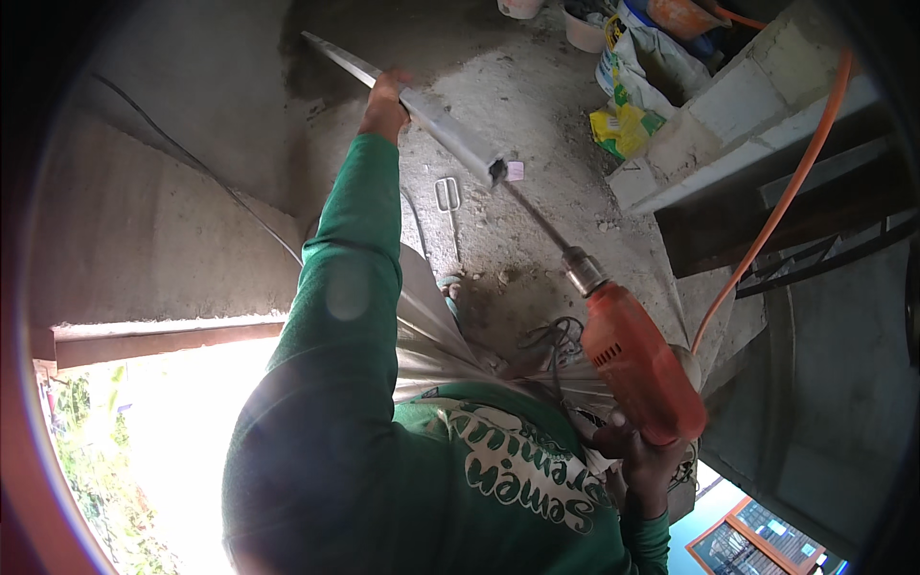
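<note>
We have a long metal bar slanting in front of us, above the bare floor, with our left hand around it between its middle and its far end. Those fingers look curled against the bar. Our right hand is at the handle of the red drill — the fingers seem bent around it, though we cannot see them all. The drill's thin rod reaches the bar's ragged near end; whether it goes inside or sits just beside it, we cannot tell.

The bar looks hollow, so we judge it stiff and fairly light, perhaps slippery if dusty; a hold nearer its middle should balance better. The drill is probably heavy at the body — best held by its handle. A wire paddle lies on the floor below.
</note>
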The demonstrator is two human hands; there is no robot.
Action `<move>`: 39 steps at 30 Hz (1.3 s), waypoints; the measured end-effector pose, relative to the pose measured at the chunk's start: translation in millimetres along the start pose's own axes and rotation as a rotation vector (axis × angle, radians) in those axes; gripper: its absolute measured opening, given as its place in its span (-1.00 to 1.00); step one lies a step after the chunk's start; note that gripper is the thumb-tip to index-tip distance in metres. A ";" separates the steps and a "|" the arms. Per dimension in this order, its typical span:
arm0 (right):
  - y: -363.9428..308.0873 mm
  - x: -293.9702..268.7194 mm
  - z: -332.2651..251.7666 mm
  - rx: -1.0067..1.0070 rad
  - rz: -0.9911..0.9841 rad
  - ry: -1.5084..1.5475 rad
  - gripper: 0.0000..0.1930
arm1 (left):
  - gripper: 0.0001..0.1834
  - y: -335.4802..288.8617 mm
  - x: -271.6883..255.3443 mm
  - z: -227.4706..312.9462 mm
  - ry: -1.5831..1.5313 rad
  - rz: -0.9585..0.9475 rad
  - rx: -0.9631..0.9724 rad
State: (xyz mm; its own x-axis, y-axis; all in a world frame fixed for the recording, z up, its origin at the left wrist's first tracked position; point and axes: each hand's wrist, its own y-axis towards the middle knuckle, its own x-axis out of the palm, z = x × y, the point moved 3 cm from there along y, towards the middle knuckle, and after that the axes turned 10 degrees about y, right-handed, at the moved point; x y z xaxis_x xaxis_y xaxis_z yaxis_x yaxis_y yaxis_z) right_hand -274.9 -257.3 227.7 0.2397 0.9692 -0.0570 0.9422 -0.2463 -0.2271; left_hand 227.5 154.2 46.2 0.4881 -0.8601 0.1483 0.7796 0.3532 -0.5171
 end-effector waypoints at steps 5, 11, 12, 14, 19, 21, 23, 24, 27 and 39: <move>19.4 11.8 1.0 -0.369 -0.186 -0.169 -0.30 | -0.81 -0.1 -6.2 0.6 0.026 -0.078 0.102; 4.8 19.5 2.7 -0.287 -0.106 -0.269 -0.47 | -0.83 4.4 -1.3 5.2 -0.035 -0.058 0.067; 3.2 21.1 2.2 -0.315 -0.086 -0.251 -0.48 | -0.83 3.3 0.1 7.5 -0.055 -0.058 0.077; 2.8 22.7 2.1 -0.280 -0.108 -0.267 -0.50 | -0.82 0.6 0.5 10.7 0.014 -0.037 0.071; 3.3 25.5 -4.9 -0.508 -0.131 -0.464 -0.56 | -0.81 0.3 -1.7 11.3 -0.015 -0.044 0.051; 1.5 21.7 -4.1 -0.451 -0.108 -0.400 -0.56 | -0.81 3.2 -0.6 10.9 -0.029 -0.057 0.050; -3.2 14.8 -1.1 -0.362 -0.045 -0.291 -0.52 | -0.82 6.6 2.6 11.9 0.025 -0.084 0.065; -6.7 11.9 1.2 -0.348 -0.023 -0.268 -0.49 | -0.83 7.8 4.6 12.3 0.053 -0.094 0.066; -20.6 -2.5 3.6 -0.390 0.015 -0.276 -0.41 | -0.85 7.0 10.3 9.7 0.051 -0.067 -0.032; -17.8 -8.2 35.0 -0.489 -0.101 -0.417 -0.42 | -0.78 -13.2 18.5 5.5 0.177 -0.114 0.078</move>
State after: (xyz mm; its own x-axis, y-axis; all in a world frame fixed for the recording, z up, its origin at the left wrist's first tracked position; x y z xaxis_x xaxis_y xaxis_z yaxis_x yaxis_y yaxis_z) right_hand -301.8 -260.9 198.2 0.1263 0.8823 -0.4535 0.9768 -0.0310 0.2118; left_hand 228.4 135.6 60.5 0.3239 -0.9448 0.0487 0.8571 0.2712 -0.4380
